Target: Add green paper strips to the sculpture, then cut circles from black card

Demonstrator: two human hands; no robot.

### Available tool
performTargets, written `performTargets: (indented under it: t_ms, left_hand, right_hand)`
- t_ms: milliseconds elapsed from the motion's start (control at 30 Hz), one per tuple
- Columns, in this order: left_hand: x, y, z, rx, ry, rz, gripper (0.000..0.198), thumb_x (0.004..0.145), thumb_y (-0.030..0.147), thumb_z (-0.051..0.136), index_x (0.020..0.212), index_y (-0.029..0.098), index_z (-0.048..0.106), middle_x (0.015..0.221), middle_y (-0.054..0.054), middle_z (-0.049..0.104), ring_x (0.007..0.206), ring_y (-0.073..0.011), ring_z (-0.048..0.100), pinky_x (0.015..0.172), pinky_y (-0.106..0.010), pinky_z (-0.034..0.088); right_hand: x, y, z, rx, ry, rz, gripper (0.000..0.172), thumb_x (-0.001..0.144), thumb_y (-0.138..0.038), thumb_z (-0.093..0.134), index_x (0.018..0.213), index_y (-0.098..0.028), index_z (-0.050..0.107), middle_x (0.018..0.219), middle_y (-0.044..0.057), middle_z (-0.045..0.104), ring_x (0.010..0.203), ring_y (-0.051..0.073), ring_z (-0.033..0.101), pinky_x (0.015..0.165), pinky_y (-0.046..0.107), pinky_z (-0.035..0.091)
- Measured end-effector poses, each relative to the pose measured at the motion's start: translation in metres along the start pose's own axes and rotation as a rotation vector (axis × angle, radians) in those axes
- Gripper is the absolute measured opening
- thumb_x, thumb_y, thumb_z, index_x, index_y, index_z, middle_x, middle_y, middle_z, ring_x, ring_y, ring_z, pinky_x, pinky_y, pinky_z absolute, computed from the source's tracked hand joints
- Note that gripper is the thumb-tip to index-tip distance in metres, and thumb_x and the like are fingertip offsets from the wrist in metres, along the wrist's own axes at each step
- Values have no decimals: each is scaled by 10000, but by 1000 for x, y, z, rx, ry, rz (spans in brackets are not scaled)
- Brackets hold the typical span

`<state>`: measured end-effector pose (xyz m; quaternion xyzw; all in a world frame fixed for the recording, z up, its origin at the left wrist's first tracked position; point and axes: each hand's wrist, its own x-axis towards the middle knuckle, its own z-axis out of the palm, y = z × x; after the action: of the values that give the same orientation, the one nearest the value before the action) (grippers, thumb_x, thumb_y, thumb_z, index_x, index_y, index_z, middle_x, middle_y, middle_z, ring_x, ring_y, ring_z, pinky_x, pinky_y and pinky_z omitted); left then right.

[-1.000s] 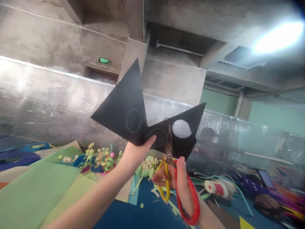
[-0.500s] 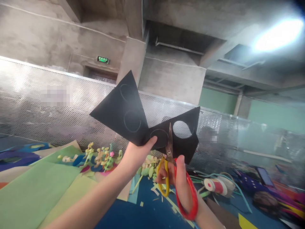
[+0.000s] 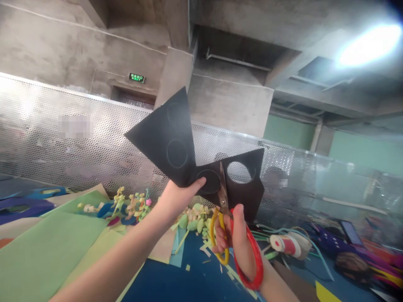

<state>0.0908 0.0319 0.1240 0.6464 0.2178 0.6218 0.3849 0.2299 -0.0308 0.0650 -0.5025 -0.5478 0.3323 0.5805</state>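
Observation:
My left hand [image 3: 184, 193] grips a black paper sheet [image 3: 163, 136], its thumb lying across the front near a drawn circle. More outlined circles show on the sheet's left part, and a round hole is cut through its right part. In my right hand [image 3: 236, 235] is a pair of scissors [image 3: 223, 201] with one yellow and one red handle loop. The blades point upward and lie against the paper between the thumbed circle and the hole. They look nearly closed.
Green and yellow paper sheets [image 3: 47, 247] spread over the blue table [image 3: 176, 279] at left. Small paper flowers [image 3: 132, 205] stand behind my left arm, with paper scraps around. A red-and-white spool [image 3: 285, 244] lies at right, near a purple item [image 3: 333, 237]. A perforated metal partition [image 3: 103, 147] rises behind.
The black paper's left part has swung to the right and its right part has dropped slightly. The scissors' blades have come down a little, and the yellow loop has shifted right, closer to the red one.

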Motion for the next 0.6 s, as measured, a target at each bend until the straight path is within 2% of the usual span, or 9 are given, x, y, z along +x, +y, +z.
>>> performTargets:
  t_ms: [100,300,433,533,600]
  left_hand:
    - [2,2,-5,0,-48,-15,394,751,325,613,1117,179,608,1182,-82,625,1096,-234,570,958,-391,434]
    - [9,3,-13,58,-99,-68,337,738,308,619,1055,194,628,1129,-63,657,1068,-228,588,954,-388,435]
    - [11,-4,-15,149,-80,1,339,735,345,613,1043,203,635,1104,-64,663,1073,-243,576,952,-396,427]
    - [9,-8,-14,243,-82,81,346,753,391,579,1039,205,640,1084,-78,665,1046,-265,580,921,-406,431]
    - [7,-10,-13,327,-71,128,324,762,399,558,995,197,658,996,-84,688,972,-271,605,866,-393,447]
  right_hand:
    - [-1,-2,-1,-14,22,50,693,680,-839,156,539,-203,392,445,-40,385,420,102,433,490,259,461]
    - [-3,-10,3,11,-30,131,703,678,-842,150,507,-198,373,413,-57,349,355,88,410,441,251,453]
    - [-4,-16,9,175,-36,266,726,664,-857,119,482,-197,363,387,-57,325,334,84,380,432,260,454]
    - [-4,-20,9,250,-83,317,746,662,-860,104,478,-191,378,383,-47,343,340,85,381,425,256,448]
    - [-3,-21,8,279,-137,337,766,649,-867,83,482,-187,394,386,-41,357,344,88,395,429,258,452]
